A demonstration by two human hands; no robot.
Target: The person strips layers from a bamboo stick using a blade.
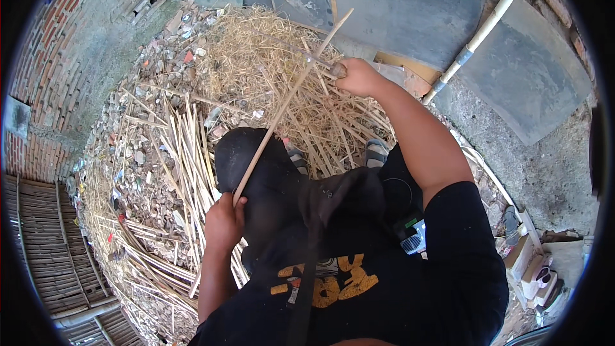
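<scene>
My left hand (224, 223) is closed round the lower end of a long pale bamboo strip (278, 115), which slants up and away to the right across my knee. In my right hand (360, 78) is the handle of a long-bladed knife (337, 70). Its thin dark blade points left and crosses the strip near the far end; whether the edge touches it I cannot tell. Below the blade, a heap of straw-coloured shavings (256, 48) spreads round my sandalled feet (377, 152). Beside my left leg lies a bundle of split bamboo strips (192, 154).
Rubble and litter (144, 154) cover the ground on the left, before a brick wall (83, 70). More bamboo strips (160, 266) lie near a woven bamboo panel (54, 243). Grey boards (410, 13) and a white pipe (477, 38) stand at the far right. Footwear sits on a rack (535, 275).
</scene>
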